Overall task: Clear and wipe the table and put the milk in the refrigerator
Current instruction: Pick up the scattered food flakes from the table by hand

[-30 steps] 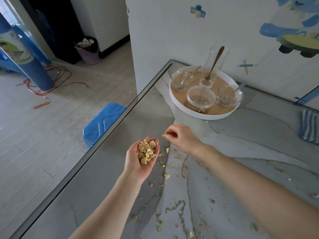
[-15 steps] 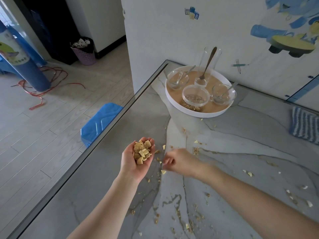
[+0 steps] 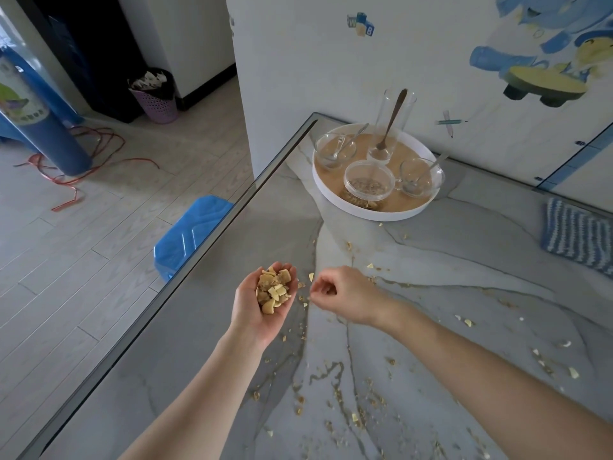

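My left hand [image 3: 262,307] is cupped palm up over the grey marble table [image 3: 464,267], holding a heap of yellow-brown snack pieces [image 3: 273,290]. Just to its right, my right hand [image 3: 345,293] hovers low over the table with the fingers curled and pinched together; whether a crumb is between them I cannot tell. Loose crumbs [image 3: 348,403] lie scattered over the table around and behind both hands. No milk is in view.
A round white tray [image 3: 335,195] with glass bowls, a tall glass [image 3: 393,124] and spoons stands at the back by the wall. A blue striped cloth [image 3: 577,237] lies at the right edge. Left of the table's edge are a blue stool [image 3: 189,235] and a purple bin [image 3: 156,101].
My right hand dropped from beside the left palm down to the table, then came back toward the left hand with pinched fingers. The view shifted slightly; the left hand stayed cupped.
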